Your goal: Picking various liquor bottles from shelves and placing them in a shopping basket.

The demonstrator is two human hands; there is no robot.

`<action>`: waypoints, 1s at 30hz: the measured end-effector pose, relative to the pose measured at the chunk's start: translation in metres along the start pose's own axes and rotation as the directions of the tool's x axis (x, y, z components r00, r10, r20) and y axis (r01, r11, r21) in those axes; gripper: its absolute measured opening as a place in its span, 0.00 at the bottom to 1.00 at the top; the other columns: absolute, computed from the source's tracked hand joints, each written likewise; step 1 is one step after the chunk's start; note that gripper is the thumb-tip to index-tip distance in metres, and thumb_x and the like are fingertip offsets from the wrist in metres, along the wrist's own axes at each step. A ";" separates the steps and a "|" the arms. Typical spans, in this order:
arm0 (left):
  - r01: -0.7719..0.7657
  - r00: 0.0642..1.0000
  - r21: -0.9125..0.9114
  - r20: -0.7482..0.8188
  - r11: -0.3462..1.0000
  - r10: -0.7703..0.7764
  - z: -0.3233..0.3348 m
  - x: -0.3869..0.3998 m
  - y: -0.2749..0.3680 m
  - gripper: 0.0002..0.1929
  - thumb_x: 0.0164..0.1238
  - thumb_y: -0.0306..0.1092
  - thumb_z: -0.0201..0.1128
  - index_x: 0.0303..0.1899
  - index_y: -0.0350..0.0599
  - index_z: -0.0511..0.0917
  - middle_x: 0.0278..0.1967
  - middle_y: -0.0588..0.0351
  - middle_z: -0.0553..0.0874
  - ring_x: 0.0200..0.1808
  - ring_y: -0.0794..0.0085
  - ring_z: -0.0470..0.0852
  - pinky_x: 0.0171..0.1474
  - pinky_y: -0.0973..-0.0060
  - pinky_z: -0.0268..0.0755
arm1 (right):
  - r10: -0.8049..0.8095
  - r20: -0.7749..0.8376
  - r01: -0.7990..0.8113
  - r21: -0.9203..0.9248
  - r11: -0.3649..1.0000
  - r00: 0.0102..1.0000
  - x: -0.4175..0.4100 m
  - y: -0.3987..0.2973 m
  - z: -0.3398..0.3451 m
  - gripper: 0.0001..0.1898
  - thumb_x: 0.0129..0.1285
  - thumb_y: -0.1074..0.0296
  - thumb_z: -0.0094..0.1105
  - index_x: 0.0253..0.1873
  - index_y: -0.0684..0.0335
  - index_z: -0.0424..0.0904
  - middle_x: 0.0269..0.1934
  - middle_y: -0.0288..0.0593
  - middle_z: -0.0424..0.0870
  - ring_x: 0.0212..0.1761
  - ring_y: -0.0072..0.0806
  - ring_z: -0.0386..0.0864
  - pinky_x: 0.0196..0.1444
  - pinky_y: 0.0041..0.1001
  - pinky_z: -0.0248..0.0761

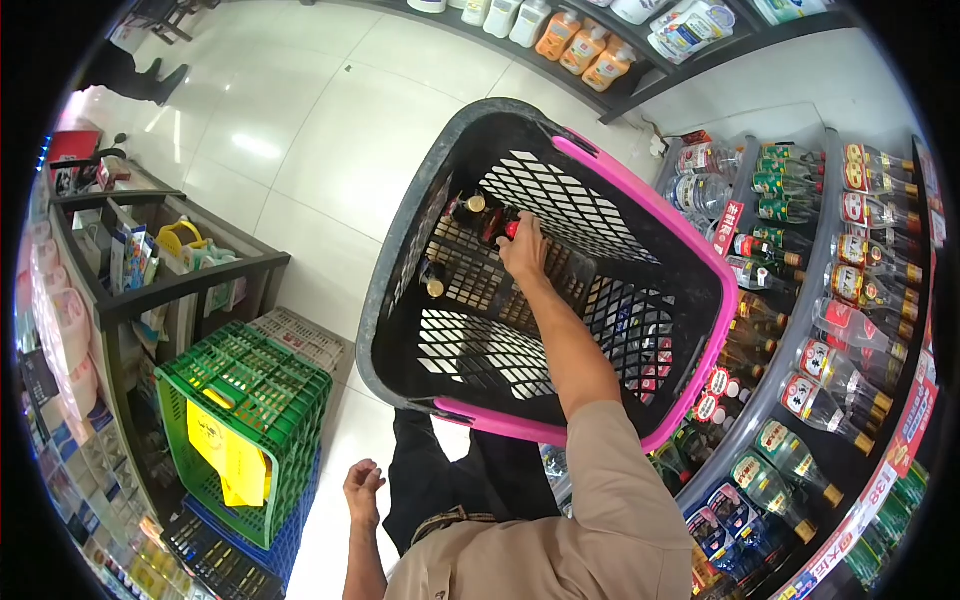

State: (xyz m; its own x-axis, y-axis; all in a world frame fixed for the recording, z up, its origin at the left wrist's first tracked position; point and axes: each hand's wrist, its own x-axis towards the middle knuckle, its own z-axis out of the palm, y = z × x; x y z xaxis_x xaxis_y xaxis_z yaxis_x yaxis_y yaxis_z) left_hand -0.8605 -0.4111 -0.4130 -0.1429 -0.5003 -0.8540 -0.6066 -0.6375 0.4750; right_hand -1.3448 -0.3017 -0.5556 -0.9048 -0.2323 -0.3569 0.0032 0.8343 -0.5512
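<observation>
A deep black plastic shopping basket (401, 247) with a pink handle (637, 184) stands before me. Inside it, my right hand (525, 247) is closed around the red cap of a dark bottle (493, 226) near the basket's far side. Beside that bottle is another dark bottle with a gold cap (475, 203); a further gold-capped bottle (434, 285) is by the left wall. My left hand (364, 484) hangs outside the basket near my leg, its fingers loosely curled, with no object visible in it.
Shelves of glass bottles (847, 277) line the right side. Pump bottles (583, 49) stand on a shelf at the top. On the left are a green plastic crate (247, 427), a blue crate (300, 480) and a wooden display rack (195, 300). A person's leg (127, 75) shows at upper left.
</observation>
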 end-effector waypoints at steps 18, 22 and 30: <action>-0.388 0.840 0.093 0.445 0.917 0.310 -0.002 0.102 0.076 0.04 0.62 0.21 0.61 0.36 0.41 0.77 0.31 0.58 0.81 0.30 0.77 0.79 0.34 0.79 0.73 | 0.038 -0.409 0.098 0.304 0.948 0.912 -0.170 0.041 -0.140 0.17 0.58 0.66 0.67 0.49 0.66 0.76 0.31 0.45 0.86 0.33 0.33 0.84 0.38 0.32 0.75; -0.425 0.725 0.258 0.671 0.868 0.156 0.021 0.130 0.122 0.03 0.62 0.22 0.60 0.32 0.40 0.75 0.26 0.57 0.79 0.24 0.75 0.76 0.26 0.78 0.69 | 0.274 -0.573 0.101 0.537 0.837 0.773 -0.288 0.005 -0.172 0.13 0.60 0.69 0.64 0.47 0.66 0.76 0.29 0.45 0.84 0.30 0.29 0.82 0.33 0.31 0.73; -0.587 0.199 0.376 0.925 0.717 -0.323 0.063 0.208 0.152 0.05 0.62 0.25 0.57 0.31 0.31 0.78 0.22 0.56 0.77 0.24 0.71 0.75 0.29 0.73 0.73 | 0.688 -0.652 0.020 0.730 0.683 0.319 -0.537 -0.009 -0.041 0.11 0.65 0.70 0.60 0.50 0.66 0.75 0.31 0.42 0.82 0.28 0.25 0.80 0.32 0.26 0.73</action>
State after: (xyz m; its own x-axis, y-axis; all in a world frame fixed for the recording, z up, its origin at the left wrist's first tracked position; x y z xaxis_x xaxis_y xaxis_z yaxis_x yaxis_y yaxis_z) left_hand -1.0315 -0.5748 -0.5318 -0.5561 0.6484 -0.5199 -0.6454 0.0571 0.7617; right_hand -0.8765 -0.1643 -0.3285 -0.5638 0.8259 -0.0011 0.2950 0.2002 -0.9343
